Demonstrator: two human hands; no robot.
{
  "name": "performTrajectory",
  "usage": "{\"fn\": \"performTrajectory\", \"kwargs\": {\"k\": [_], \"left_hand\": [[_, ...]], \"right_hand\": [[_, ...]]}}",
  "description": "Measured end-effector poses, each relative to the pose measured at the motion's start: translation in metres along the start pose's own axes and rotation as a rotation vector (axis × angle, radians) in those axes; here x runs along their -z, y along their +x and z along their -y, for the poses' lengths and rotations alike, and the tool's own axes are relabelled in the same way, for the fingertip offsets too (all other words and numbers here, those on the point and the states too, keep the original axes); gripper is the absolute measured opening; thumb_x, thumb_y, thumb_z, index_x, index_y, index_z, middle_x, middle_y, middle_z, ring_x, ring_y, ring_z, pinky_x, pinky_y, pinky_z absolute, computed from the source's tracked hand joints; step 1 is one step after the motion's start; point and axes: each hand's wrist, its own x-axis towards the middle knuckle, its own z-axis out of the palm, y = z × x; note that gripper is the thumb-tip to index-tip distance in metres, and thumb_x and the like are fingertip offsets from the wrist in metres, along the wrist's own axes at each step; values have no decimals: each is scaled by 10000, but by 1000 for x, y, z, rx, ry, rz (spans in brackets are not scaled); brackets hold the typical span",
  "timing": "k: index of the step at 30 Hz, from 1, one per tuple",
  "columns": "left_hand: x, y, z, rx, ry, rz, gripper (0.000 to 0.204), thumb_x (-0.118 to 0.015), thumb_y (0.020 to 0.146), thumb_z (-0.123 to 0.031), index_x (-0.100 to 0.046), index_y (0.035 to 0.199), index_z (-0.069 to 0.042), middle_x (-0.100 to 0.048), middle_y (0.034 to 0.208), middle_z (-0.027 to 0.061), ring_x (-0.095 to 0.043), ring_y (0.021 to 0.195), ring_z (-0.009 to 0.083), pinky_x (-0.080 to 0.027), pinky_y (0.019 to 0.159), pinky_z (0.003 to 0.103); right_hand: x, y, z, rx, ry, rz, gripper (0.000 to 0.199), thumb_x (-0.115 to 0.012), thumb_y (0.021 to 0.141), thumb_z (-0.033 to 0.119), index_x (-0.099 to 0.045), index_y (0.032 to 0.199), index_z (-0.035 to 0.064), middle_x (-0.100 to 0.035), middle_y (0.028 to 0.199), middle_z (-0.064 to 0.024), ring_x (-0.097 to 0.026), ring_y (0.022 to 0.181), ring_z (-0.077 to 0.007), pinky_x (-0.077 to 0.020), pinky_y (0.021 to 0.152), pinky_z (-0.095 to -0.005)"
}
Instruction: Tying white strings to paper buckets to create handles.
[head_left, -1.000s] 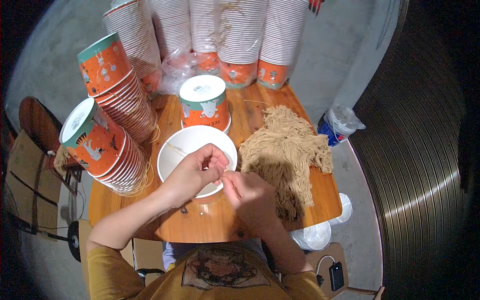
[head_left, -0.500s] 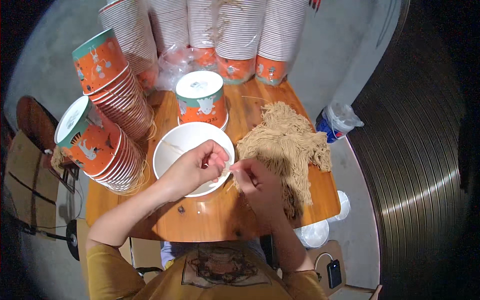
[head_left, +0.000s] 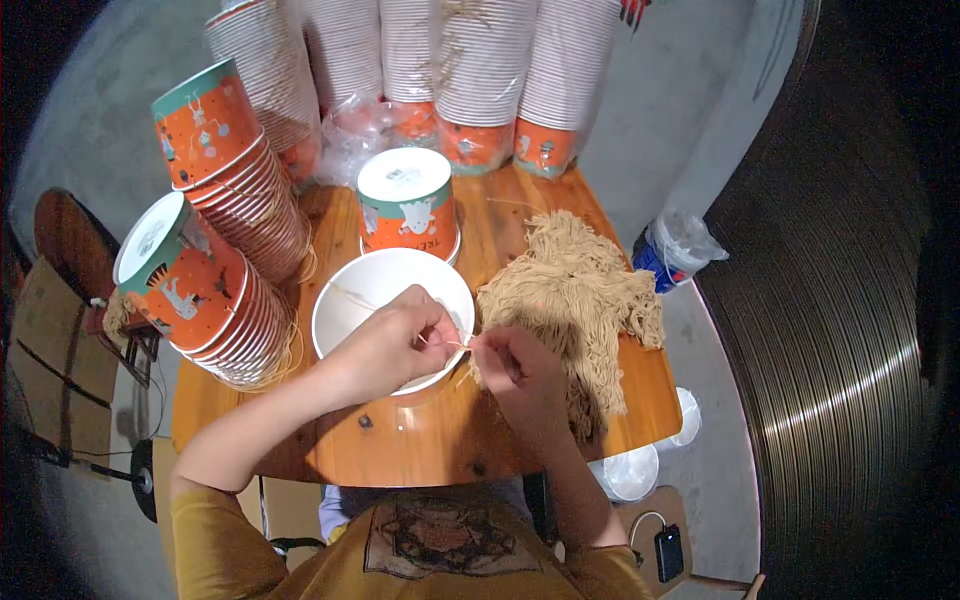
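A paper bucket with a white inside (head_left: 345, 285) stands in front of me, its mouth towards me. Over its right side my left hand (head_left: 405, 340) is closed in a pinch on a thin tan string (head_left: 457, 344). Close beside it, at the rim, my right hand (head_left: 515, 375) pinches the same string between thumb and fingers. The string spans the short gap between both hands. Another pale strand (head_left: 348, 295) lies across the bucket's inside. To the right of my right hand spreads a heap of tan string (head_left: 560, 285).
Behind the bucket stands an upturned orange-and-green bucket (head_left: 405, 215). Stacked buckets with strings hanging from them (head_left: 225, 285) fill the left side of the wooden table (head_left: 330, 445). Tall plastic-wrapped stacks (head_left: 480, 70) line the back. A blue pail (head_left: 670, 250) is beyond the right edge.
My hands have shifted slightly, and the string between them now shows more plainly. The whole view has moved a little; the buckets and string heap stay put on the table.
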Motion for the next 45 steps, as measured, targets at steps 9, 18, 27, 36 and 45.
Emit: {"fn": "performTrajectory", "kwargs": {"k": [9, 18, 27, 36, 45], "left_hand": [[2, 1, -5, -49, 29, -4, 102, -615, 808, -87, -606, 875, -10, -501, 882, 104, -546, 806, 203, -454, 718, 303], [6, -2, 0, -51, -48, 85, 201, -625, 806, -94, -593, 990, -22, -501, 889, 84, -535, 788, 160, -453, 696, 278], [1, -9, -4, -113, 61, -16, 299, -518, 789, -8, -535, 1088, -8, -504, 943, 99, -541, 821, 185, -457, 759, 310], [4, -16, -16, 157, -171, 81, 254, -563, 849, -99, -541, 1087, -13, -579, 850, 85, -562, 769, 172, -461, 706, 289], [1, -13, -14, 1, 86, -26, 126, -596, 844, -116, -577, 918, -17, -575, 789, 97, -566, 771, 232, -459, 701, 331]], "right_hand": [[-13, 2, -4, 279, -91, -215, 79, -702, 770, 71, -633, 806, 56, -491, 557, 31, -417, 483, -29, -342, 442, -208], [-13, -3, 1, 154, -69, -142, 128, -678, 756, 70, -593, 851, 84, -624, 712, -87, -625, 625, -187, -490, 566, -309], [-20, -3, 7, 116, 11, -211, 78, -676, 771, 67, -604, 777, 38, -484, 557, 26, -410, 502, -37, -341, 464, -214], [-24, -4, 3, 68, 40, -198, 70, -661, 790, 69, -603, 781, 31, -484, 574, 48, -397, 529, -21, -338, 479, -207], [-23, -6, 11, -3, 85, -163, 68, -666, 795, 73, -609, 783, 38, -479, 573, 56, -405, 532, -18, -341, 476, -209]]}}
